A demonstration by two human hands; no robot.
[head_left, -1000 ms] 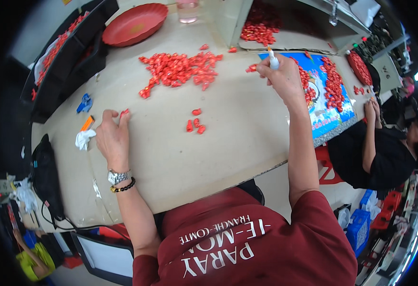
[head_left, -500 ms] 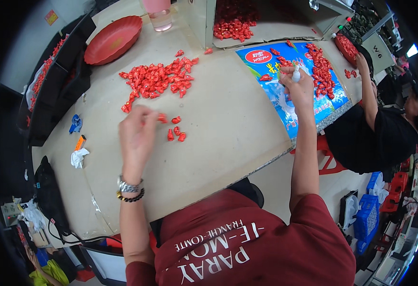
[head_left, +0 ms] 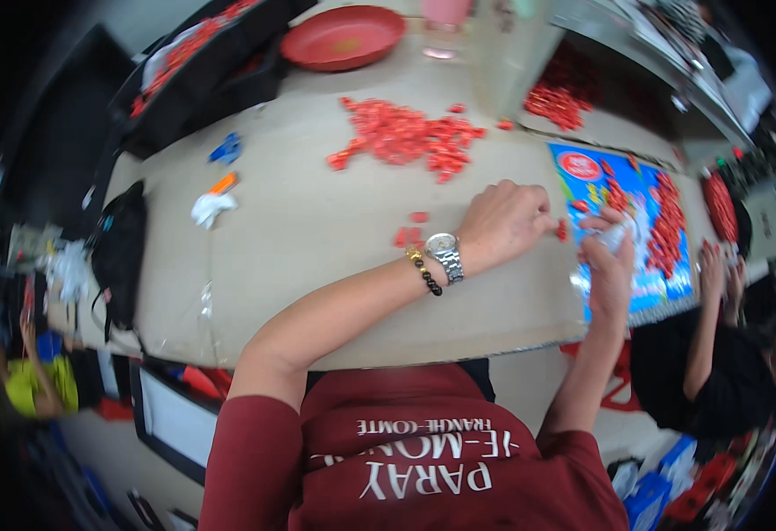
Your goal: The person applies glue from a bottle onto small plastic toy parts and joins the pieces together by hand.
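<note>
My left hand (head_left: pixel 505 226) reaches across to the right. Its fingertips pinch a small red knobbly piece (head_left: pixel 562 230). Close beside it, my right hand (head_left: pixel 613 265) has its fingers around a small whitish bottle (head_left: pixel 615 237), smeared by motion. Both hands are near the left side of a blue printed sheet (head_left: pixel 582 265). A band of red pieces (head_left: pixel 667 226) lies on that sheet. Several loose red pieces (head_left: pixel 408 236) rest by my left wrist, and a larger red heap (head_left: pixel 405 133) spreads farther back on the table.
A red round dish (head_left: pixel 343 40) and a pink-topped clear cup (head_left: pixel 442 44) stand at the back. Black bins (head_left: pixel 206 75) with red pieces line the left. More red pieces fill an open compartment (head_left: pixel 565 93). A co-worker in black (head_left: pixel 702 372) sits at right.
My left hand has moved from the red heap rightward to beside my right hand, carrying a red piece. The whole view has shifted, so the table appears farther right.
</note>
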